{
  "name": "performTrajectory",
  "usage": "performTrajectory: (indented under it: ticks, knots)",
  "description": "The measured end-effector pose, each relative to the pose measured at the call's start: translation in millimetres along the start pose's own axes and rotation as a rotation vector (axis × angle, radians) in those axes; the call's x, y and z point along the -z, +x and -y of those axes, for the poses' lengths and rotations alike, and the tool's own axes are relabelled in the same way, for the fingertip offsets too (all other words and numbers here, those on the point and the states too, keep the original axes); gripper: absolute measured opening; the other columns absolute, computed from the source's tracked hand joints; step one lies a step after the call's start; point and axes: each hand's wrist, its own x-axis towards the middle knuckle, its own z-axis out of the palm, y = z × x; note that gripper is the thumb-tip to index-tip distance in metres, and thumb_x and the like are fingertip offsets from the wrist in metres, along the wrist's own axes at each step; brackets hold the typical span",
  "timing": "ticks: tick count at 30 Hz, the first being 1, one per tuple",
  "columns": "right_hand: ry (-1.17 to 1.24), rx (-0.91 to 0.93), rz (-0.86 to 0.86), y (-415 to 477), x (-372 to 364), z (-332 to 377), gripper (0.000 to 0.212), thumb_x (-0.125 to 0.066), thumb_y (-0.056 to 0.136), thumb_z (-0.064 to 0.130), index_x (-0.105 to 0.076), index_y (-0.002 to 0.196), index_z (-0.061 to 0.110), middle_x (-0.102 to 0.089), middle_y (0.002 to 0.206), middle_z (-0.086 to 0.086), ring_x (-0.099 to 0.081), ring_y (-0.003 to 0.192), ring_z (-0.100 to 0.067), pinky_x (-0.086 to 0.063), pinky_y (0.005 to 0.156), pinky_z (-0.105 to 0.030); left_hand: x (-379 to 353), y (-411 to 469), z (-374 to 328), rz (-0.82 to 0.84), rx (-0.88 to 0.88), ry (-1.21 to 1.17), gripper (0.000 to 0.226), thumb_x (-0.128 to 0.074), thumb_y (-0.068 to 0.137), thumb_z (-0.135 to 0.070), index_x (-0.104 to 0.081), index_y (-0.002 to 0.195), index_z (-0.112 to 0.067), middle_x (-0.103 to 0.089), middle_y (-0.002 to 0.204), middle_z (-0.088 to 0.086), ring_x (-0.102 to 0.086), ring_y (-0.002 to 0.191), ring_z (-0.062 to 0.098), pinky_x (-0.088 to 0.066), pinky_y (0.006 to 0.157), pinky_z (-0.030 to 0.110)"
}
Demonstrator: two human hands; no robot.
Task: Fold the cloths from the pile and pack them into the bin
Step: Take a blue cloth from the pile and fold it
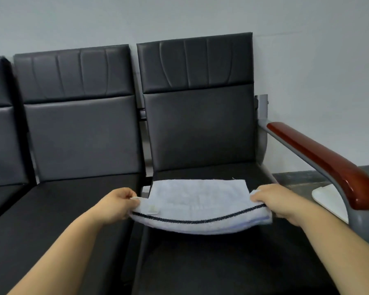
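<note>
A plain grey wall [179, 15] backs a row of black padded seats [200, 128]. At the right end, a reddish wooden armrest [320, 158] sits on a grey frame [263, 107], with dark floor [296, 177] beyond.

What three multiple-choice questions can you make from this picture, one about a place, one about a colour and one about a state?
1. Where is the pale cloth?
A) on the floor
B) over the seat of the chair beside the wooden armrest
C) draped on a backrest

2. What colour is the stripe near the cloth's front edge?
A) red
B) dark, near black
C) yellow

3. How is the cloth held?
A) by the left hand and the right hand, one at each front corner
B) by one hand only
C) by neither hand

Answers: B, its far edge rests on that seat; B, a dark line runs across the pale fabric; A, fingers of both hands pinch the corners.
</note>
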Motion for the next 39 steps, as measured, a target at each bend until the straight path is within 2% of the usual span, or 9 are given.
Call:
performTrajectory:
  ticks: [2, 5, 12, 17, 21, 28, 32, 35, 39]
  knots:
    - [-0.064, -0.134, 0.126, -1, -1, -8, 0.015, -0.068, 0.084, 0.027, -0.066, 0.092, 0.015, -0.052, 0.083, -0.009, -0.045, 0.078, -0.025, -0.037, 0.068, -0.035, -3, -4, 6, 0.164, 0.16, -0.059, 0.014, -0.061, 0.096, -0.01, -0.055, 0.083, -0.012, -0.052, 0.064, 0.004, -0.048, 0.056, 0.016, -0.046, 0.057, 0.026]
    - [0.01, -0.18, 0.172, -2, -5, -9, 0.015, -0.065, 0.089, 0.02, -0.066, 0.101, 0.011, -0.067, 0.087, -0.015, -0.064, 0.083, -0.031, -0.051, 0.076, -0.039, -6, -9, 13, 0.254, 0.276, -0.033, 0.012, -0.057, 0.098, -0.009, -0.056, 0.088, -0.014, -0.059, 0.068, 0.003, -0.056, 0.057, 0.014, -0.051, 0.062, 0.025]
    - [0.069, -0.165, 0.039, 4, -14, -1, 0.02, -0.056, 0.097, 0.007, -0.064, 0.114, 0.0, -0.073, 0.101, -0.018, -0.075, 0.094, -0.032, -0.065, 0.078, -0.044, -24, 11, 20, -0.024, 0.113, -0.083, 0.013, -0.06, 0.099, -0.013, -0.056, 0.087, -0.011, -0.06, 0.065, 0.0, -0.062, 0.064, 0.016, -0.059, 0.072, 0.037]
    - [0.009, -0.122, -0.064, 25, -19, 3, 0.017, -0.058, 0.098, 0.011, -0.066, 0.109, 0.0, -0.071, 0.109, -0.025, -0.071, 0.098, -0.038, -0.061, 0.085, -0.05, -36, 33, 22, -0.168, 0.032, -0.023, 0.016, -0.062, 0.096, -0.025, -0.061, 0.086, -0.013, -0.063, 0.069, 0.001, -0.057, 0.067, 0.021, -0.054, 0.068, 0.042]
    - [-0.092, -0.091, -0.123, 46, -25, -2, 0.017, -0.058, 0.097, 0.015, -0.068, 0.101, 0.001, -0.07, 0.102, -0.022, -0.061, 0.08, -0.03, -0.048, 0.067, -0.035, -52, 52, 21, -0.274, -0.003, 0.054, 0.015, -0.059, 0.099, -0.025, -0.06, 0.09, -0.013, -0.061, 0.072, 0.003, -0.052, 0.06, 0.018, -0.043, 0.056, 0.028]
    - [-0.391, -0.077, -0.186, 67, -29, -5, 0.023, -0.059, 0.094, 0.027, -0.051, 0.078, 0.013, -0.056, 0.075, -0.004, -0.053, 0.066, -0.022, -0.036, 0.053, -0.03, -71, 71, 28, -0.321, 0.039, 0.137, 0.01, -0.061, 0.097, -0.027, -0.058, 0.102, -0.018, -0.066, 0.1, 0.002, -0.059, 0.075, 0.015, -0.044, 0.058, 0.027]
    - [-0.531, -0.052, -0.162, 58, -30, -1, 0.018, -0.061, 0.089, 0.029, -0.049, 0.082, 0.018, -0.058, 0.082, -0.003, -0.056, 0.07, -0.021, -0.037, 0.052, -0.03, -79, 63, 28, -0.201, 0.073, 0.338, 0.023, -0.063, 0.094, -0.033, -0.053, 0.111, -0.023, -0.046, 0.117, 0.001, -0.06, 0.082, 0.02, -0.046, 0.065, 0.032]
    - [-0.57, 0.04, -0.095, 44, -34, 9, 0.013, -0.064, 0.092, 0.026, -0.063, 0.09, 0.013, -0.066, 0.089, -0.006, -0.064, 0.082, -0.024, -0.055, 0.066, -0.037, -87, 51, 21, -0.202, 0.032, 0.404, 0.025, -0.063, 0.093, -0.035, -0.05, 0.112, -0.026, -0.038, 0.119, -0.001, -0.055, 0.097, 0.025, -0.051, 0.082, 0.038]
    - [-0.562, 0.125, 0.027, 30, -46, 10, 0.013, -0.07, 0.089, 0.031, -0.068, 0.098, 0.023, -0.066, 0.101, 0.003, -0.063, 0.093, -0.016, -0.057, 0.086, -0.035, -102, 26, 6, -0.11, -0.054, 0.521, 0.037, -0.061, 0.093, -0.036, -0.049, 0.128, -0.029, -0.038, 0.131, -0.005, -0.043, 0.119, 0.02, -0.048, 0.094, 0.035]
